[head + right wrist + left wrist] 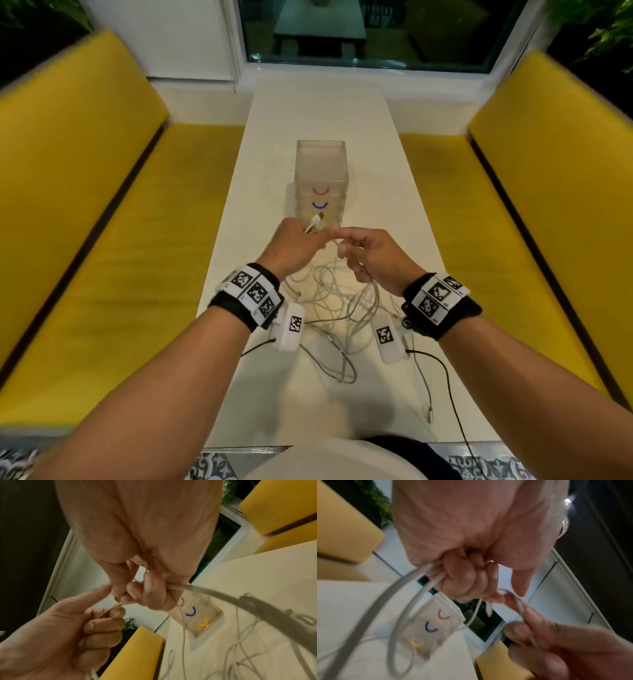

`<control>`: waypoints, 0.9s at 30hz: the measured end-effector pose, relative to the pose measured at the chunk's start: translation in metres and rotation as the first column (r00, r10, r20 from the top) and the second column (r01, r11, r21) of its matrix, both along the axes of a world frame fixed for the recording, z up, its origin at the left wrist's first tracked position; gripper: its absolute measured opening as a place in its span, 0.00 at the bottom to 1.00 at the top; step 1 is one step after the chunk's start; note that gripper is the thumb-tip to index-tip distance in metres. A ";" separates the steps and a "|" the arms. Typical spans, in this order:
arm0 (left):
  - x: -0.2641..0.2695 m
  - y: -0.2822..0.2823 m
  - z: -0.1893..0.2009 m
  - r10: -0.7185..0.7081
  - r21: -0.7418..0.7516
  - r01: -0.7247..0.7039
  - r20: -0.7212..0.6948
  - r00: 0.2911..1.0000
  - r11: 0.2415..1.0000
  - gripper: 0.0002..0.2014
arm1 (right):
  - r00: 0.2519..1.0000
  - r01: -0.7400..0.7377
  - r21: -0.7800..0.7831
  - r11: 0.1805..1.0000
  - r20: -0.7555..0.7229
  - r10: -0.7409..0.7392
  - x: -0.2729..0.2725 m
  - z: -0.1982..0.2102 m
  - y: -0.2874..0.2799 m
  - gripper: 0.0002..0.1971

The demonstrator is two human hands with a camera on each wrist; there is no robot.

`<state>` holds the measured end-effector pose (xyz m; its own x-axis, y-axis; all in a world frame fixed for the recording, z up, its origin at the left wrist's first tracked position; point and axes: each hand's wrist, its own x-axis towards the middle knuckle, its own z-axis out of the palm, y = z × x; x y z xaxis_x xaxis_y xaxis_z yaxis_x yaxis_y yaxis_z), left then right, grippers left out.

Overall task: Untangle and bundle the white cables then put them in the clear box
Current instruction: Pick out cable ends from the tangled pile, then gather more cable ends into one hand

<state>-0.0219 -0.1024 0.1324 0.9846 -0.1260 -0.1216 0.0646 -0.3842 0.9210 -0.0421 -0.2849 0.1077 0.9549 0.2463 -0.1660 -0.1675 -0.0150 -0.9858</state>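
A tangle of white cables (329, 301) lies on the white table (387, 192) between my wrists. Both hands are raised just in front of the clear box (322, 178), which stands upright and carries red, blue and yellow arc marks. My left hand (301, 240) grips cable strands in its curled fingers (464, 582), and a connector end (317, 219) sticks out above it. My right hand (359, 253) holds a cable (205, 592) in its curled fingers (149, 595). Between the two hands, a short stretch of cable (109, 609) is pinched.
Yellow benches (85, 205) (555, 205) flank the narrow table on both sides. A window (342, 34) closes the far end. Thin black leads (445, 370) trail from my wrist devices over the table's near edge. One loose cable end (428, 411) lies near right.
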 end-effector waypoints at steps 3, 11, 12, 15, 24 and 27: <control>0.001 -0.003 -0.009 0.063 -0.086 -0.060 0.034 0.997 0.994 0.17 | 0.999 -0.032 -0.028 0.999 0.016 0.032 0.001 0.001 0.003 0.21; 0.038 0.052 -0.005 0.420 -0.305 -0.398 0.007 0.907 0.865 0.16 | 1.000 -0.005 -0.137 0.991 -0.016 0.002 -0.009 -0.038 -0.027 0.09; 0.040 0.057 -0.002 0.453 -0.338 -0.427 -0.004 0.892 0.838 0.16 | 1.000 -0.010 -0.160 0.987 -0.023 0.006 -0.012 -0.044 -0.030 0.10; 0.041 0.062 0.001 0.473 -0.377 -0.437 0.004 0.881 0.817 0.16 | 0.998 -0.051 -0.194 0.980 -0.052 0.042 -0.018 -0.055 -0.033 0.12; 0.018 0.042 -0.005 0.355 -0.391 -0.384 -0.145 0.923 0.837 0.20 | 0.898 0.438 -0.275 0.856 0.083 -0.433 0.022 -0.012 -0.055 0.11; 0.013 0.035 -0.008 0.314 -0.423 -0.367 -0.191 0.930 0.829 0.17 | 0.825 0.561 -0.315 0.766 0.131 -0.551 0.039 -0.006 -0.064 0.07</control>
<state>-0.0087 -0.0678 0.1248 0.9588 0.1487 -0.2421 0.2240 0.1286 0.9661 -0.0034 -0.3492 0.1020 0.9133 -0.3924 -0.1088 -0.2187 -0.2474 -0.9439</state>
